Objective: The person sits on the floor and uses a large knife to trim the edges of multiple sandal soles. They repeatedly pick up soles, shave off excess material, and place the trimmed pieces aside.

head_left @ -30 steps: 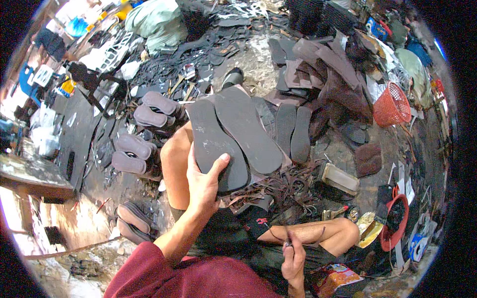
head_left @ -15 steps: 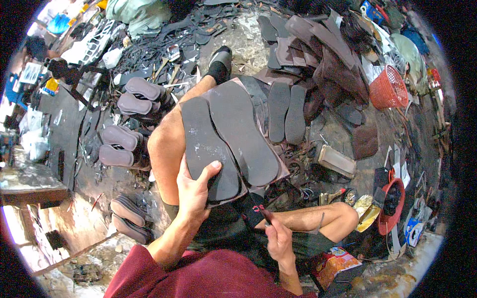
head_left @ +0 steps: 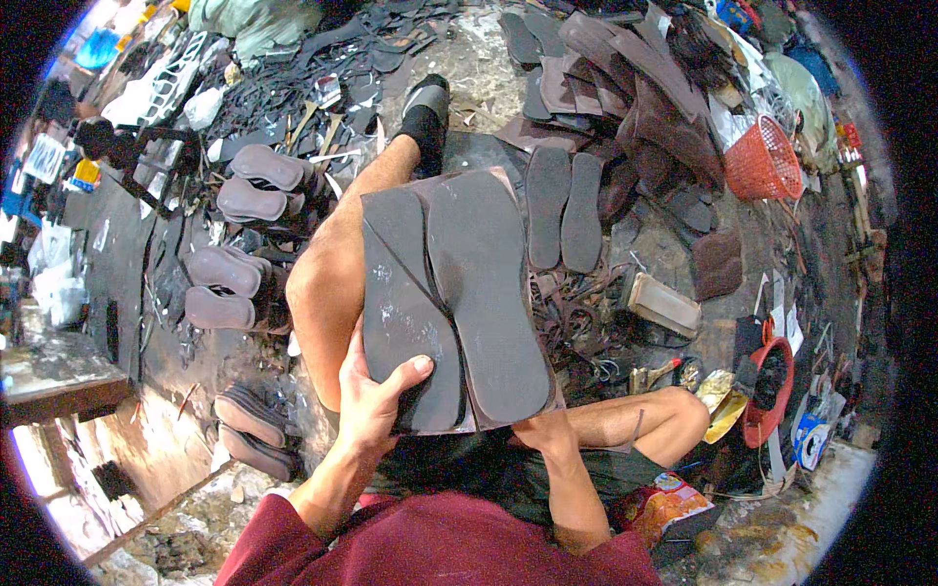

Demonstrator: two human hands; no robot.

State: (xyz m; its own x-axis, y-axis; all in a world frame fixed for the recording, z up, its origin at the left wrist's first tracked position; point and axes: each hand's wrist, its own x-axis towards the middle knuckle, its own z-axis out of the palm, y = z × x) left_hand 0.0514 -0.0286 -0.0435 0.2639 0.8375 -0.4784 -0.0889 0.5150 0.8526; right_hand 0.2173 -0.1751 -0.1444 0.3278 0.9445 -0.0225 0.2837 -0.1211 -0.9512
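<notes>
While sitting low among heaps of shoe parts, holding up a dark rubber sheet (head_left: pixel 459 303) with two sole shapes marked on it. Resting that sheet on the bare left knee (head_left: pixel 327 293), tilted a bit, right in the middle of the view. Gripping its lower left corner with the left hand (head_left: pixel 371 405), thumb pressed flat on top, the other fingers curled under and hidden. Reaching under the lower right edge with the right hand (head_left: pixel 547 435). Cannot tell how those fingers are set, or if any tool is in them, being hidden behind the sheet.

Lying just past the sheet's far right side, on the ground: a pair of dark cut soles (head_left: pixel 565 207), side by side and touching. Sitting off to the left, well apart from the hands: brown sandals in pairs (head_left: pixel 234 283), and two more dark ones (head_left: pixel 249 425) nearer the body. Standing far off at the upper right: a red mesh basket (head_left: pixel 762 161). Sitting near the right shin: a red bucket (head_left: pixel 772 391) with dark stuff inside. Poking out by the right leg: a shiny snack bag (head_left: pixel 664 498). Stretching forward past the sheet: the left foot in a black sock (head_left: pixel 422 122).
</notes>
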